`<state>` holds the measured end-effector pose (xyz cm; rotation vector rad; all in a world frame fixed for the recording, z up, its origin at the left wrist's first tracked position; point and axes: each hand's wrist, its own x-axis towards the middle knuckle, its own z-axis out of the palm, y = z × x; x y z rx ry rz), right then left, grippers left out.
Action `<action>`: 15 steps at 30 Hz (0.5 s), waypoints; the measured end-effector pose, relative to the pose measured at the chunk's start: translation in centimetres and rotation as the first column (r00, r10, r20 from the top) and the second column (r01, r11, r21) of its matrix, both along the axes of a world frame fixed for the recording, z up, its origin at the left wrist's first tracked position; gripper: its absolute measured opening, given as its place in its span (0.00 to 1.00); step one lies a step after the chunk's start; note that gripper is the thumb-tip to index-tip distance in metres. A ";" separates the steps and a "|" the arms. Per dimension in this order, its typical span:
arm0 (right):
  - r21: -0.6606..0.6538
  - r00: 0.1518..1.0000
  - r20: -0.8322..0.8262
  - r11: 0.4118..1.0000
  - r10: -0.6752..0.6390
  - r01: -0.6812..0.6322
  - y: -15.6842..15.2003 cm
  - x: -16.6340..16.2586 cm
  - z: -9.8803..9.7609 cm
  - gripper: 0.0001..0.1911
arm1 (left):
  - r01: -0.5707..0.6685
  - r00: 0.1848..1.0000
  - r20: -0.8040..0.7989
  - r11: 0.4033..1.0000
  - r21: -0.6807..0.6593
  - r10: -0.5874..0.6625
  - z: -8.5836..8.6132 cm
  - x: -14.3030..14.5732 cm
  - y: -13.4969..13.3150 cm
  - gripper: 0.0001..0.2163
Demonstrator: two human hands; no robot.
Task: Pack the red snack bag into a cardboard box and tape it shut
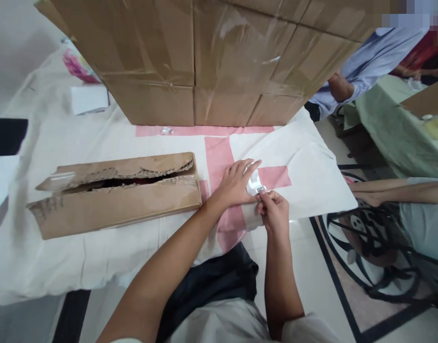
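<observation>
On the cloth-covered table, my left hand (236, 182) is curled around a small white object (253, 182), its thumb and fingers on either side of it. The object looks smooth, with a small grey part at its near edge; its exact kind is not clear. My right hand (273, 207) is closed in a pinch at that near edge, the fingertips touching the grey part. Whether a separate piece is between those fingertips is hidden. Left of my hands lies a long brown cardboard box (133, 209) with a torn, partly gaping top; its inside is dark.
A large stack of taped cardboard boxes (226, 62) stands at the back of the table. White paper (89, 99) lies at the back left. Other people are at the right: a blue sleeve (379, 62), and bare feet (369, 191) near a black-patterned chair or frame.
</observation>
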<state>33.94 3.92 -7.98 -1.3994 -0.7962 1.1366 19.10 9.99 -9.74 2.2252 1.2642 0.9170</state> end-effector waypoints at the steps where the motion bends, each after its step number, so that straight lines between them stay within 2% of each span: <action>1: 0.000 1.000 -0.008 1.000 0.016 -0.016 0.0 0.1 0.1 0.28 | -0.002 1.000 0.006 1.000 0.005 0.002 -0.1 0.0 0.0 0.47; 5: 0.010 0.998 -0.019 0.998 0.063 -0.062 -0.1 0.2 0.4 0.27 | -0.018 0.999 0.041 0.999 0.038 0.016 -0.4 0.2 -0.1 0.45; 15: 0.101 1.000 -0.003 0.995 0.006 -0.005 -0.3 -0.8 0.0 0.26 | -0.039 0.996 0.077 0.997 0.061 0.034 -0.7 0.4 -0.2 0.43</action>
